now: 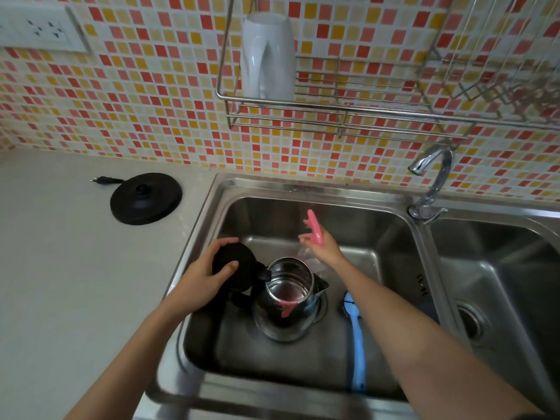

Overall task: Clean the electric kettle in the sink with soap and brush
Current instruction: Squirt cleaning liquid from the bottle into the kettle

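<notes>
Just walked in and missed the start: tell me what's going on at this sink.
A person is cleaning an electric kettle that stands upright in the left sink basin. The left grip holds its black lid open. The right grip holds a pink-topped spray bottle near the kettle's open mouth. A blue brush lies untouched in the basin to the kettle's right. The kettle's black base sits on the counter, its plug lying loose.

Person's limbs only are in view. Left hand [209,278] and right hand [321,247] are bare. Left forearm [136,353] and right forearm [409,328] are bare to the lower edge. A dark strip [535,416] crosses the right arm there; its nature is indeterminate.
</notes>
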